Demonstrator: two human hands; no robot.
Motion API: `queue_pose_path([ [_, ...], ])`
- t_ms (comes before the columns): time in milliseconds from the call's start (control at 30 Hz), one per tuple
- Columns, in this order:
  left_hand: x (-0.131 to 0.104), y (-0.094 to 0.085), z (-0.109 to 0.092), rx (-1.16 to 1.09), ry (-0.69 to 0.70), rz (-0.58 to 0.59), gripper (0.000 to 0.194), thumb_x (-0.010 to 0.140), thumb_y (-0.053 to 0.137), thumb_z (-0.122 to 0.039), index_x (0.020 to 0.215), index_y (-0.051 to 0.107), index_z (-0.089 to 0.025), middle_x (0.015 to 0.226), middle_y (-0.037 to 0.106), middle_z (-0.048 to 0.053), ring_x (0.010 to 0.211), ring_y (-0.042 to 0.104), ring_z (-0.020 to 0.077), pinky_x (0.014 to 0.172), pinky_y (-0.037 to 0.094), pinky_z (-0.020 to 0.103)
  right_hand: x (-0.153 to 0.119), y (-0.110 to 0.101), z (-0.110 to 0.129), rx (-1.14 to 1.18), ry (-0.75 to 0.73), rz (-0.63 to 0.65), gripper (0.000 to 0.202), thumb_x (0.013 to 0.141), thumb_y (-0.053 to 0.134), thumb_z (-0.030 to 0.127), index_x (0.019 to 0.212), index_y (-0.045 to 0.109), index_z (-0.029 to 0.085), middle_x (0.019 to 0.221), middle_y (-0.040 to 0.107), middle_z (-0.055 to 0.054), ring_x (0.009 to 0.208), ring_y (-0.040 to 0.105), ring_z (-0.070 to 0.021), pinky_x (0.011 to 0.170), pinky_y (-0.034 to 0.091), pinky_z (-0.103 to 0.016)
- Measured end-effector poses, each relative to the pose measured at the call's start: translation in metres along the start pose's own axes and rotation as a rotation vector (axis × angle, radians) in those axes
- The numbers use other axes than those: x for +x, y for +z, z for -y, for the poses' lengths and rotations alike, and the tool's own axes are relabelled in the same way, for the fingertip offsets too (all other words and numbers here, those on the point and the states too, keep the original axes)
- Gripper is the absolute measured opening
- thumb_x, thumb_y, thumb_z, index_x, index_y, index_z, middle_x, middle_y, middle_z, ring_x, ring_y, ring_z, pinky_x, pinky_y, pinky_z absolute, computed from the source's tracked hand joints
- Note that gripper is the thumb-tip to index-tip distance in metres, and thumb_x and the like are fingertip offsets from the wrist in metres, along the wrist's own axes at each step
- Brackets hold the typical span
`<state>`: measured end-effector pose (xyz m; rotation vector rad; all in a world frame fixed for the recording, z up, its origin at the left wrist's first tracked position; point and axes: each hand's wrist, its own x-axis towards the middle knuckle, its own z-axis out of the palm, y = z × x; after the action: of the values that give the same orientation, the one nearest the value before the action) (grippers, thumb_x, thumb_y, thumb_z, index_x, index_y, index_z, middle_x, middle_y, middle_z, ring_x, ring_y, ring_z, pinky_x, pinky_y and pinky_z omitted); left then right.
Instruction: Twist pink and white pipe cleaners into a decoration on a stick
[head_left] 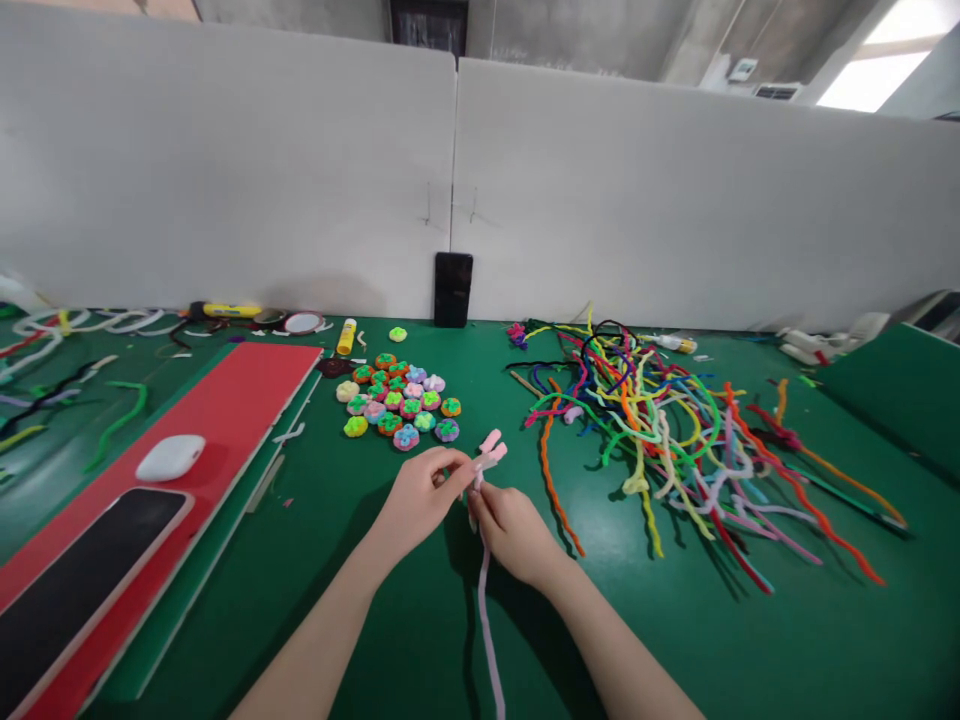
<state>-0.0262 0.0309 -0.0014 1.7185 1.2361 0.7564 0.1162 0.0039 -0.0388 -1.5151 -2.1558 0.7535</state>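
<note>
So my left grip (424, 495) and right grip (517, 530) are both pinching the pink pipe cleaner (483, 595), nearer me and to the right of the flower cluster (394, 400), probably that close together to steady the forked end (493, 447) while the tail (491, 650) trails loose

Green tabletop (420, 650) bearing tangled colourful fuzzy stems (645, 425), clustered flower pieces (410, 408), a yellow tube (346, 337) and stacked boards (247, 400)

Strip (486, 610), lower centre: pale lilac; loops (493, 441), centre: light pink; tabletop (750, 660): green; board (262, 375), left: red; phone (86, 590), lower left: black, pink-edged; flower pieces (410, 408), centre: multicoloured; heap (649, 430), right: multicoloured
</note>
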Motion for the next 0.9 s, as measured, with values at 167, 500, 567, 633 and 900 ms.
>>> queue_pose_path([
  [167,-0.0011,0.0010,0.0008,0.026,-0.050,-0.015,0.026,0.078,0.044,-0.041,0.072,0.056,-0.018,0.056,0.052,-0.004,0.047,0.042,0.0082,0.043,0.029,0.019,-0.0018,-0.0017,0.0026,-0.151,-0.025,0.037,0.025,0.089,0.029,0.022,0.076,0.049,0.017,0.061,0.060,-0.002,0.050,0.052,-0.0111,0.049,0.022,-0.023],
  [500,-0.0012,-0.0008,-0.0012,0.049,-0.010,-0.016,0.024,0.079,0.041,-0.034,0.067,0.054,-0.018,0.061,0.052,-0.003,0.053,0.044,0.0092,0.048,0.032,0.020,-0.0017,-0.0021,0.0068,-0.278,-0.061,0.086,0.022,0.090,0.030,0.021,0.082,0.050,0.015,0.065,0.064,-0.004,0.051,0.056,-0.0125,0.048,0.019,-0.025],
  [567,-0.0014,-0.0005,-0.0013,0.050,-0.005,-0.014,0.023,0.080,0.040,-0.033,0.067,0.053,-0.018,0.062,0.052,-0.003,0.053,0.044,0.0095,0.048,0.032,0.020,-0.0018,-0.0023,0.0074,-0.284,-0.065,0.086,0.022,0.089,0.030,0.021,0.081,0.050,0.015,0.065,0.064,-0.004,0.051,0.056,-0.0126,0.048,0.019,-0.026],
  [633,-0.0018,-0.0004,-0.0011,0.087,0.017,-0.034,0.024,0.081,0.040,-0.033,0.067,0.053,-0.018,0.062,0.051,-0.002,0.054,0.044,0.0098,0.049,0.032,0.021,-0.0021,-0.0026,0.0080,-0.290,-0.063,0.087,0.022,0.089,0.030,0.020,0.082,0.050,0.015,0.064,0.064,-0.004,0.051,0.056,-0.0126,0.048,0.019,-0.026],
  [900,-0.0010,-0.0038,0.0017,0.290,0.102,-0.145,0.032,0.083,0.039,-0.034,0.055,0.045,-0.017,0.057,0.040,-0.003,0.053,0.039,0.0093,0.051,0.028,0.022,-0.0024,-0.0035,0.0099,-0.292,-0.073,0.083,0.021,0.089,0.030,0.020,0.080,0.049,0.016,0.064,0.064,-0.004,0.052,0.056,-0.0129,0.048,0.018,-0.026],
])
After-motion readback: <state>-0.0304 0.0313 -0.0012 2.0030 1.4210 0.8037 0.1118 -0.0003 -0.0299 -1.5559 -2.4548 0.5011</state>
